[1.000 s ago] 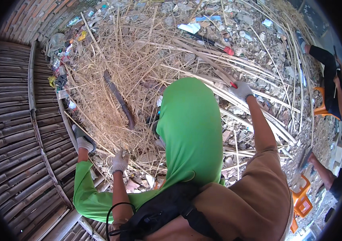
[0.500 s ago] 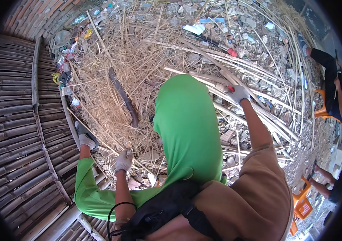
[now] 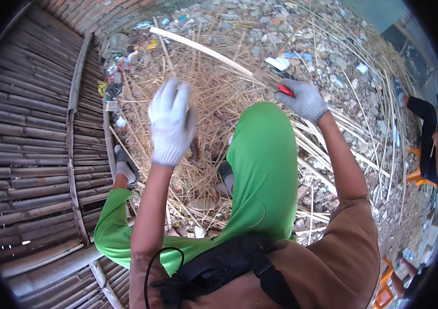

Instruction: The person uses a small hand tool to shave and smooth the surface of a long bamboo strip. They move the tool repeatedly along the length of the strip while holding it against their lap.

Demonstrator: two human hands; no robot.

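Note:
My right hand (image 3: pixel 305 100), in a white knit glove, is closed on the red handle of a knife (image 3: pixel 266 80) with a broad, dull blade. A pale bamboo strip (image 3: pixel 201 47) reaches from the blade toward the upper left. Whether my fingers also grip this strip or it only meets the blade, I cannot tell. My left hand (image 3: pixel 169 121), gloved too, is raised over the straw with its fingers apart and nothing in them. Below it, a dark piece of wood (image 3: pixel 194 150) is partly covered by the glove.
Dry straw and shavings (image 3: pixel 208 98) cover the ground before my green-clad knees. Several pale strips (image 3: pixel 314 154) lie right of my leg on rubble. A slatted bamboo wall (image 3: pixel 28 170) stands left, bricks (image 3: pixel 95 18) behind. At far right, a person sits on an orange stool (image 3: pixel 415 170).
My left hand has risen from beside my foot to above the straw and opened. My right hand has lifted slightly with the knife, and a strip now extends from it toward the upper left.

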